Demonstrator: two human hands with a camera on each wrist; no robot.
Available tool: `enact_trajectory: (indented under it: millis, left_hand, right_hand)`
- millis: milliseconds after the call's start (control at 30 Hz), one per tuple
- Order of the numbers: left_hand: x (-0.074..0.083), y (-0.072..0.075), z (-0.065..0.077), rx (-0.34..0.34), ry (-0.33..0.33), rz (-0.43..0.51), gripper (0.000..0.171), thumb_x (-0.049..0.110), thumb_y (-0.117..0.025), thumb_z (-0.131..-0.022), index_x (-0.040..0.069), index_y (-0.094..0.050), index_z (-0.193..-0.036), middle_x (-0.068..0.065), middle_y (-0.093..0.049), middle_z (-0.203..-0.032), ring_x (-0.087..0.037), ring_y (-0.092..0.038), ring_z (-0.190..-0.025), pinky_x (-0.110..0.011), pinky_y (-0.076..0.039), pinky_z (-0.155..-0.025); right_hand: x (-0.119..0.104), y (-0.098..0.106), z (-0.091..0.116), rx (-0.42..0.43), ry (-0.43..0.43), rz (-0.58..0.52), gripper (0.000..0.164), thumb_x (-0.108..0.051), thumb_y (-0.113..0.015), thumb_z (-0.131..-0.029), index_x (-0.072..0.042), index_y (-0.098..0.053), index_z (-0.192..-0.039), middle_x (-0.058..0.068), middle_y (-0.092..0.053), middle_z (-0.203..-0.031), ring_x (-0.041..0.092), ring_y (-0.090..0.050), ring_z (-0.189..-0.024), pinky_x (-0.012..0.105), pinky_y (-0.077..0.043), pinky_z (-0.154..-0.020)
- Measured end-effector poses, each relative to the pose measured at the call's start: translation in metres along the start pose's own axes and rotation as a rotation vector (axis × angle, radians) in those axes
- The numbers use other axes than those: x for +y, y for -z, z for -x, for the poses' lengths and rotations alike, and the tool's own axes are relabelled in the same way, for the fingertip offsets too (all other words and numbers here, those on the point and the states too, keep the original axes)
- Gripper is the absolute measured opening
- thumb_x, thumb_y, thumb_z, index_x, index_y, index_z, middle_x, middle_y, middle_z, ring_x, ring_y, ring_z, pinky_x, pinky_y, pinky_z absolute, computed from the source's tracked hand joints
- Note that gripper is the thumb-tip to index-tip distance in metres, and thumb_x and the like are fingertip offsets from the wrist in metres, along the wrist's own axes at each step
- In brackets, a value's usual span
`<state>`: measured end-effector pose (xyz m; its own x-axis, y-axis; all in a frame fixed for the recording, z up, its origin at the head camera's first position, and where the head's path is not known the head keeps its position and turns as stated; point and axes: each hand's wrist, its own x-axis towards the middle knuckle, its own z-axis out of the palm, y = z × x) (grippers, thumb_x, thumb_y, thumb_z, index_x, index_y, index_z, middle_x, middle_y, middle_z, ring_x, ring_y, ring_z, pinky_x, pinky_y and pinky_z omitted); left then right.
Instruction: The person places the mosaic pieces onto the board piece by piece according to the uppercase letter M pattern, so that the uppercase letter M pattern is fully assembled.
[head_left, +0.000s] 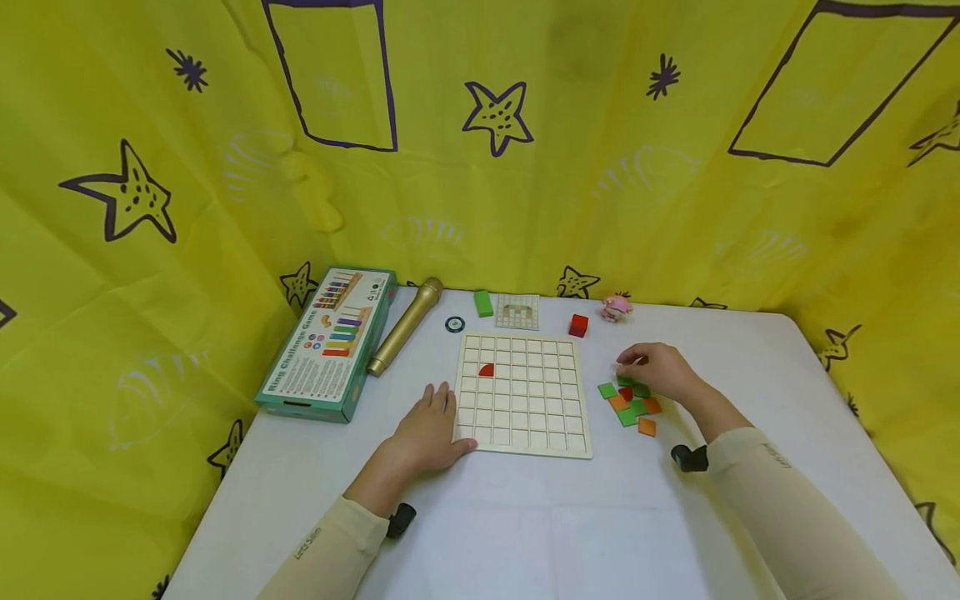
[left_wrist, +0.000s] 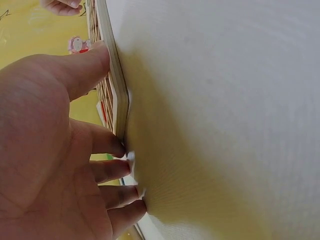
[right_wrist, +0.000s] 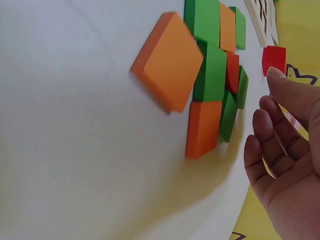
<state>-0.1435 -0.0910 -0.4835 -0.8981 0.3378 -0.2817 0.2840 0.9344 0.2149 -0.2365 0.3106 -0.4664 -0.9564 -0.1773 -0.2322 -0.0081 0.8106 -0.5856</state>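
My left hand point(head_left: 426, 433) lies at the left side of a pale gridded board point(head_left: 525, 442), fingers spread along its left edge and thumb on its near left corner. A red quarter-round tile point(head_left: 487, 370) sits in one cell of the board. My right hand point(head_left: 660, 371) hovers over the far end of a cluster of tiles, fingers loosely bent, with nothing visible between thumb and fingertips point(right_wrist: 262, 120). Green tiles point(right_wrist: 210, 75), orange tiles point(right_wrist: 172, 60) and a red tile point(right_wrist: 232, 72) make up this cluster, right of the board.
Behind the board lie a patterned card point(head_left: 517, 312), a green block point(head_left: 483, 303), a round dark token point(head_left: 455, 324), a red cube point(head_left: 577, 325) and a pink figurine point(head_left: 617, 307). At left are a gold microphone point(head_left: 407, 327) and a game box point(head_left: 326, 342). A yellow curtain point(head_left: 420, 192) hangs behind.
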Motion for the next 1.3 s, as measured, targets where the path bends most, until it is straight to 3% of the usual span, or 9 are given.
enact_trajectory:
  millis: [433, 700, 967, 1300]
  left_hand:
    - [-0.001, 0.000, 0.001, -0.007, -0.001, 0.007, 0.093, 0.056, -0.061, -0.095, -0.010, -0.029, -0.153, -0.024, -0.021, -0.163, -0.044, -0.015, -0.150, -0.047, -0.024, -0.120]
    - [0.000, 0.003, 0.001, 0.003, -0.018, 0.002, 0.093, 0.056, -0.061, -0.095, -0.010, -0.029, -0.153, -0.025, -0.021, -0.162, -0.045, -0.016, -0.150, -0.047, -0.024, -0.120]
    - [-0.001, 0.003, 0.001, 0.007, -0.018, 0.006, 0.093, 0.055, -0.061, -0.095, -0.011, -0.030, -0.152, -0.026, -0.022, -0.162, -0.045, -0.016, -0.149, -0.047, -0.024, -0.120]
    - [-0.001, 0.003, 0.003, 0.005, -0.010, 0.011, 0.092, 0.055, -0.061, -0.096, -0.011, -0.030, -0.152, -0.026, -0.022, -0.162, -0.045, -0.016, -0.149, -0.047, -0.024, -0.120]
  right_hand:
    - [0.016, -0.001, 0.004, -0.014, 0.007, 0.000, 0.029, -0.023, -0.073, -0.094, -0.002, -0.072, -0.114, 0.009, -0.067, -0.098, 0.026, -0.057, -0.091, 0.038, -0.048, -0.082]
    - [0.016, -0.002, 0.007, -0.021, 0.011, 0.000, 0.030, -0.020, -0.073, -0.094, 0.000, -0.072, -0.116, 0.011, -0.066, -0.099, 0.027, -0.056, -0.089, 0.037, -0.049, -0.080]
    - [0.014, -0.001, 0.002, -0.081, 0.021, 0.015, 0.023, -0.012, -0.069, -0.096, 0.003, -0.067, -0.112, 0.012, -0.064, -0.098, 0.028, -0.054, -0.090, 0.040, -0.048, -0.083]
    - [0.010, -0.002, 0.002, -0.071, 0.006, -0.015, 0.019, -0.011, -0.070, -0.095, 0.000, -0.065, -0.110, 0.012, -0.062, -0.097, 0.029, -0.053, -0.091, 0.039, -0.048, -0.083]
